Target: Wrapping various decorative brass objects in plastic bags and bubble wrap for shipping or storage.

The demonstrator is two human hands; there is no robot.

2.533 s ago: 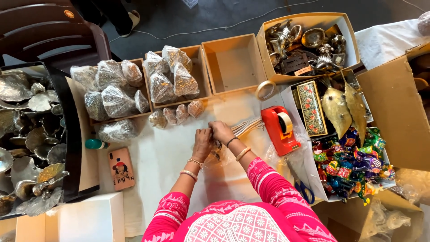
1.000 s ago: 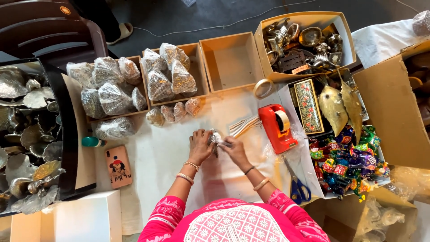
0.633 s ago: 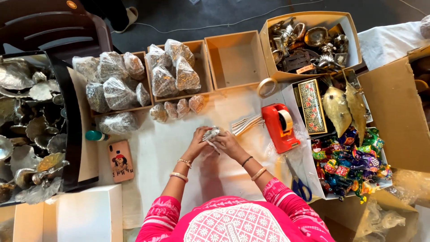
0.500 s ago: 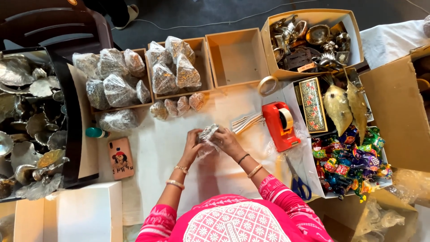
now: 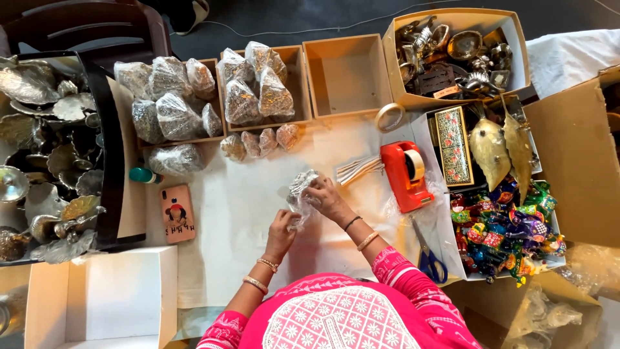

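Your left hand [image 5: 281, 227] and your right hand [image 5: 325, 196] are both closed on the small crinkled clear plastic packet [image 5: 299, 194], held above the white paper-covered table [image 5: 226, 220]. The left grips its lower end, the right its upper side (the red tape dispenser [image 5: 404, 174] stands just to the right).

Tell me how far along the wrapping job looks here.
Done: clear-wrapped metal pieces fill two tan trays, four small wrapped packets lie beside them. In hand: left hand and right hand hold a clear-film packet. Left: unwrapped silver leaf dishes; one empty tan tray.
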